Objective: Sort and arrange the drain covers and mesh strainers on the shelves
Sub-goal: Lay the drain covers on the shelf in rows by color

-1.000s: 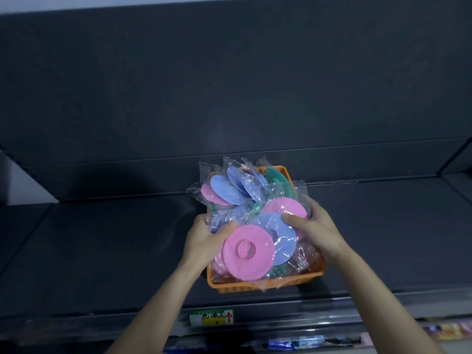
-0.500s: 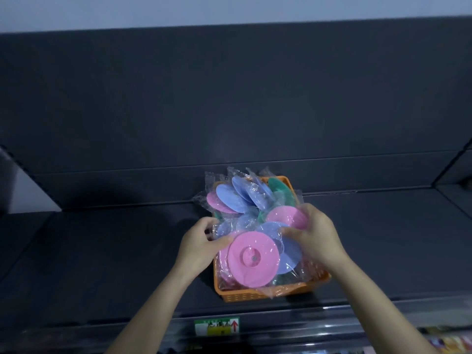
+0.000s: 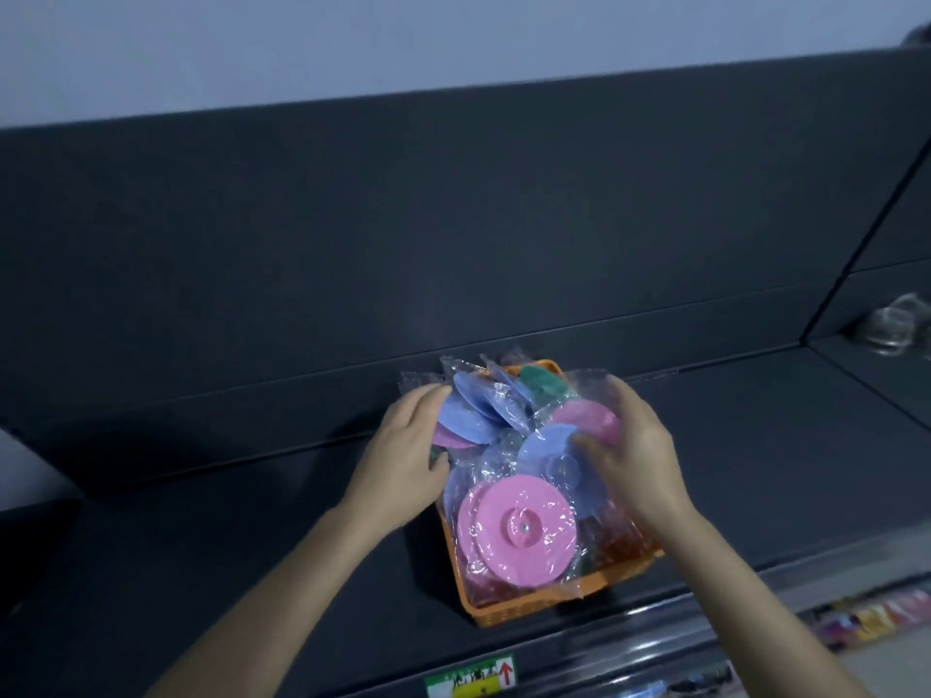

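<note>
Evidently, the sorting stood at an early stage. The orange basket (image 3: 534,611) sat on the dark shelf (image 3: 226,546), close to its front edge and roughly midway along it, its long side running front to back. It held a loose heap of drain covers (image 3: 496,458), each in a clear bag. A large pink cover (image 3: 519,528) lay face-up at the front of the heap, several blue covers (image 3: 468,410) leaned at the rear left, and a green cover (image 3: 541,382) stood at the rear. All covers in view were inside the basket, and no mesh strainer could be identified among them. The left hand (image 3: 403,445) rested against the left side of the heap, fingers nearly straight over the rear blue covers and thumb touching the bags lower down; it clasped nothing. The right hand (image 3: 635,445) reached in from the right side. Its thumb pressed on the face of a light-blue cover (image 3: 551,448) and its fingers curled behind the wrapping, so it appeared to pinch that cover, though blur left the contact uncertain. Judged from this layout, separation by colour and type, and placement in rows on the shelf, remained to be done. Blurred clear packages (image 3: 896,324) lay in the adjoining bay at the far right; their contents could not be told. A price label (image 3: 471,675) was fixed to the front rail below the basket.
</note>
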A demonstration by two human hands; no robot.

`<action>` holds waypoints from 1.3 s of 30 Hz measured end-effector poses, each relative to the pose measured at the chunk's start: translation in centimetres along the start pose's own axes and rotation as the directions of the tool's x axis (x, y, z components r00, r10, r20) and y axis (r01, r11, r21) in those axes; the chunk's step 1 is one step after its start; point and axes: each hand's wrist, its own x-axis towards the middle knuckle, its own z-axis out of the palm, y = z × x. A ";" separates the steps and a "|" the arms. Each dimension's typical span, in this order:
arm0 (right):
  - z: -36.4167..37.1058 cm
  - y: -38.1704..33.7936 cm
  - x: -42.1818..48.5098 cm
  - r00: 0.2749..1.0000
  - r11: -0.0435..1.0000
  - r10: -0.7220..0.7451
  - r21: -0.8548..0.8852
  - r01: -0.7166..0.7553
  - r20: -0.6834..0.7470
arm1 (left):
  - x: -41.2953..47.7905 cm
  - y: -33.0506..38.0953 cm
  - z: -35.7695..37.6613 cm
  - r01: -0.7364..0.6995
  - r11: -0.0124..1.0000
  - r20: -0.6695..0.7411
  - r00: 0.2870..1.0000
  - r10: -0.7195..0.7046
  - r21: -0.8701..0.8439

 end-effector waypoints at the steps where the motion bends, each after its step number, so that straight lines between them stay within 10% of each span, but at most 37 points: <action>1: 0.0 0.0 -0.2 0.999 0.999 -0.042 -0.021 0.042 0.000 | 0.9 0.0 -0.1 -0.067 0.996 0.085 0.994 0.063 0.053; 9: -0.2 0.4 -0.7 0.973 0.964 -0.206 -0.149 0.220 0.107 | 8.9 -0.1 -0.3 -0.238 0.952 0.480 0.869 0.121 0.191; 16: 0.3 1.1 -0.4 0.991 0.990 -0.119 -0.071 0.124 0.064 | 11.4 -0.5 -0.1 -0.229 0.971 0.393 0.901 0.183 0.073; 23: 0.8 1.6 -0.9 0.991 0.985 -0.112 -0.137 0.101 -0.069 | 10.5 0.1 2.1 -0.396 0.798 0.155 0.917 0.366 0.454; 30: 0.9 2.2 -0.7 0.988 0.965 -0.153 -0.211 0.155 0.025 | 11.4 -0.9 3.4 -0.562 0.735 0.434 0.810 0.394 0.380; 39: 0.8 1.8 -0.6 0.991 0.989 -0.129 -0.074 0.126 -0.039 | 12.3 -0.2 3.3 -0.468 0.844 0.301 0.871 0.389 0.263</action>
